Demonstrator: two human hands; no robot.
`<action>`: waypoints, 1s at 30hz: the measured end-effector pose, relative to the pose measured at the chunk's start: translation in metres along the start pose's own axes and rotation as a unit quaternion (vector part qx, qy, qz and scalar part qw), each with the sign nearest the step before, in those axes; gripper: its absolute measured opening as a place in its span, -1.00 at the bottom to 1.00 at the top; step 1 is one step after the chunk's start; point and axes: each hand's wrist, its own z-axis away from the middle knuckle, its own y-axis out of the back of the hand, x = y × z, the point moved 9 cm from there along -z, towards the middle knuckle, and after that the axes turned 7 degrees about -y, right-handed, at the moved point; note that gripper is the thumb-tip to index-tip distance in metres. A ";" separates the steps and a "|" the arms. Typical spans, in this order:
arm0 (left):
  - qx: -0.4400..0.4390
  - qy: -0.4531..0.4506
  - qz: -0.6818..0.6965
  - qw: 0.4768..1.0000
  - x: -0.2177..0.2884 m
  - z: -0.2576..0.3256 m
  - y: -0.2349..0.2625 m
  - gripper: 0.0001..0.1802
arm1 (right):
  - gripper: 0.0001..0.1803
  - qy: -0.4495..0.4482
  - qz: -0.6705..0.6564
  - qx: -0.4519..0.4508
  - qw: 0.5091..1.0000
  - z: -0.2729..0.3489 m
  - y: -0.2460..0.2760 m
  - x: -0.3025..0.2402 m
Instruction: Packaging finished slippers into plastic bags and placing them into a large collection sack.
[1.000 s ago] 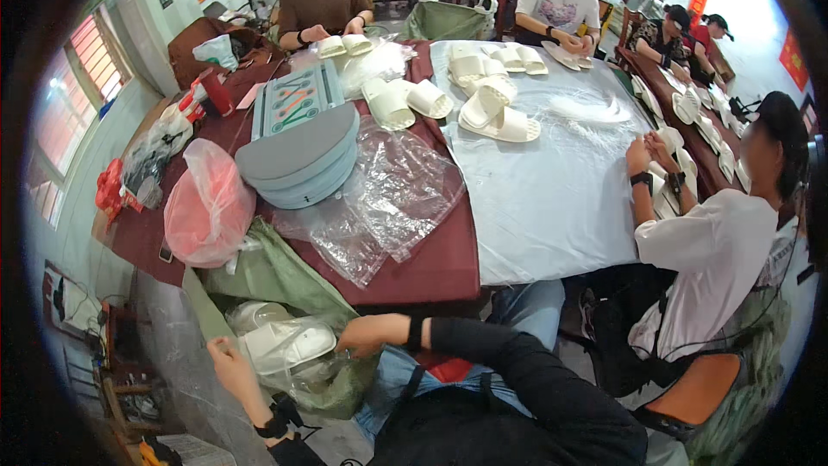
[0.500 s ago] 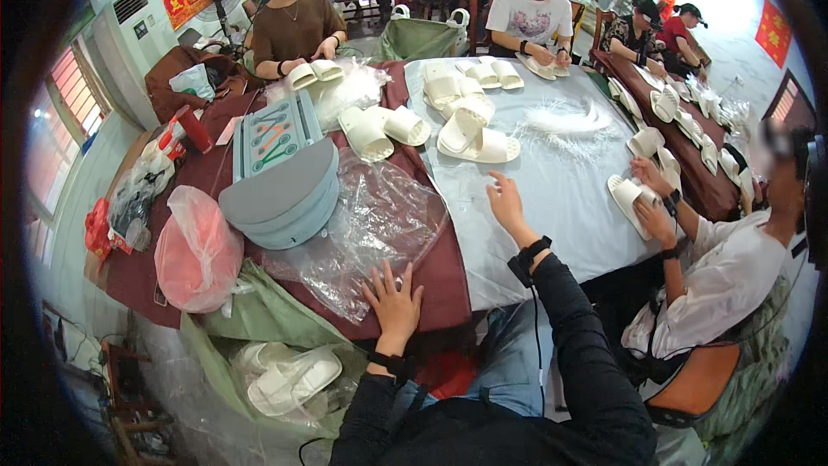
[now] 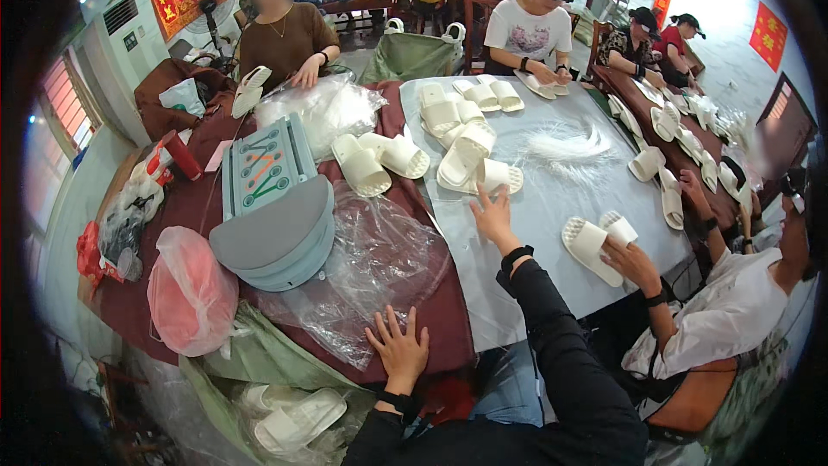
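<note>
My left hand point(image 3: 402, 352) lies with spread fingers at the near table edge, by a crumpled clear plastic bag point(image 3: 379, 250). Stretched forward, my right hand point(image 3: 495, 220) has its fingers apart at the near edge of a cream slipper point(image 3: 500, 175); whether the fingertips touch it I cannot tell. That slipper lies at the front of a pile on the pale grey sheet point(image 3: 552, 198). Left of the pile sits another pair of cream slippers point(image 3: 366, 168) on the dark red cloth point(image 3: 414, 293). Neither hand holds anything.
A grey-blue case point(image 3: 272, 224) and a pink plastic bag point(image 3: 194, 293) stand left. Below them, a green sack point(image 3: 228, 380) contains slippers. White strands point(image 3: 569, 148) lie on the sheet. At right a co-worker's hand point(image 3: 634, 263) is at a slipper pair point(image 3: 589, 246). Other people sit across the table.
My right hand has moved up to the front slipper of the pile. The right co-worker's slippers now lie on the sheet, nearer me. The person at far left has lifted slippers to the left.
</note>
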 end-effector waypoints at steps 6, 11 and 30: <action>0.033 -0.009 0.008 0.999 0.005 -0.003 0.001 -0.45 | -0.37 -0.044 0.085 0.014 0.995 -0.016 -0.010 0.034; 0.036 0.001 0.006 0.999 -0.004 0.001 0.002 -0.44 | -0.36 -0.129 0.074 0.009 0.989 -0.014 0.006 0.059; 0.038 -0.001 0.009 0.999 -0.003 0.003 0.006 -0.45 | -0.72 0.175 -0.132 0.029 0.975 0.089 0.083 -0.067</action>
